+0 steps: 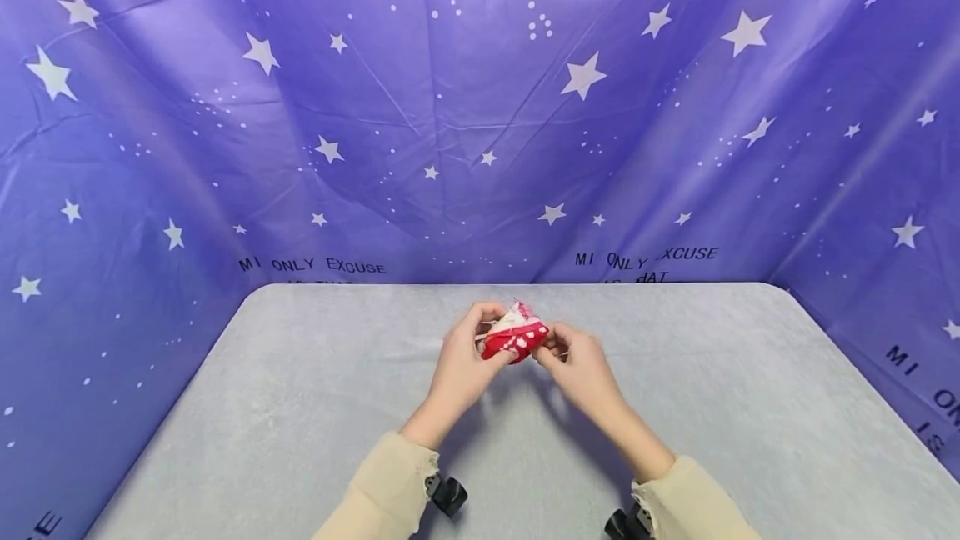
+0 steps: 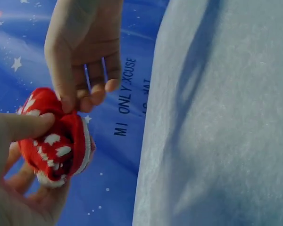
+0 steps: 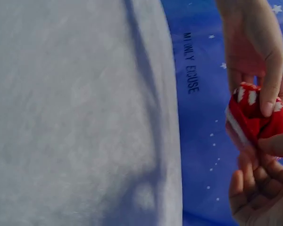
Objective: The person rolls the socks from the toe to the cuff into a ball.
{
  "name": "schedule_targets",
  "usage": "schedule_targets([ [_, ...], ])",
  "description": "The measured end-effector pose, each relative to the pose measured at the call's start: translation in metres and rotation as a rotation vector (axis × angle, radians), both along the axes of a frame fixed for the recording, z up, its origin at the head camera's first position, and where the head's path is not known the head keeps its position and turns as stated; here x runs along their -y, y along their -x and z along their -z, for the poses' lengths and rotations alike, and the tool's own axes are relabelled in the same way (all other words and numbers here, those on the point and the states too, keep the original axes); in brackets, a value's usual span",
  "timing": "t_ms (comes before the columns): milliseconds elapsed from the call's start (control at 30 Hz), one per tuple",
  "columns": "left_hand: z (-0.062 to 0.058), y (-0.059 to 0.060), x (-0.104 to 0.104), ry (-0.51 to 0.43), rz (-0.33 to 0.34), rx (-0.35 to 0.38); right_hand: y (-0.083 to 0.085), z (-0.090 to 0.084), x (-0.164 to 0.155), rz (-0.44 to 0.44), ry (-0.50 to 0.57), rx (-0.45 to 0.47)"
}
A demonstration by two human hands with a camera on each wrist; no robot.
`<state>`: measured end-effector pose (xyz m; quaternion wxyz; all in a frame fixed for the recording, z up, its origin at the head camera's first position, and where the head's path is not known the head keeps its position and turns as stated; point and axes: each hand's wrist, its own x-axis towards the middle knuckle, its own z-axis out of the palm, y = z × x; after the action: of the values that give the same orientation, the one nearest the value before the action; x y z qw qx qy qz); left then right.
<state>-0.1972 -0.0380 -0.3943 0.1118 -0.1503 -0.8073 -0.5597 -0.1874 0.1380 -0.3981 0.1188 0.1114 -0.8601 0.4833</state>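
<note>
A small red bundle of knitted fabric with white marks is held above the grey table, near its far edge. My left hand grips its left side, thumb on top and fingers curled beneath. My right hand pinches its right edge. In the left wrist view the red bundle sits under my left thumb, and the right hand's fingertips pinch its upper edge. In the right wrist view the red bundle lies between both hands, with the left hand's fingers over it.
A purple star-printed cloth backdrop with printed lettering encloses the table at the back and on both sides. The grey table cover spreads out around and below the hands. Beige sleeves cover both forearms.
</note>
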Motion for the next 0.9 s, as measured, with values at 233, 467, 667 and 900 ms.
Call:
schedule_targets([
  [233, 0.001, 0.007, -0.001, 0.088, -0.145, 0.002, -0.009, 0.005, 0.004, -0.154, 0.055, -0.123],
  [467, -0.002, 0.000, -0.002, -0.115, 0.024, 0.097, -0.005, 0.003, 0.006, 0.011, 0.258, -0.007],
  [667, -0.001, -0.004, 0.000, -0.234, 0.083, 0.138, -0.003, 0.004, 0.005, 0.008, 0.416, 0.118],
  [900, 0.003, -0.005, 0.004, -0.251, 0.070, 0.134, -0.003, 0.005, 0.004, -0.045, 0.492, 0.171],
])
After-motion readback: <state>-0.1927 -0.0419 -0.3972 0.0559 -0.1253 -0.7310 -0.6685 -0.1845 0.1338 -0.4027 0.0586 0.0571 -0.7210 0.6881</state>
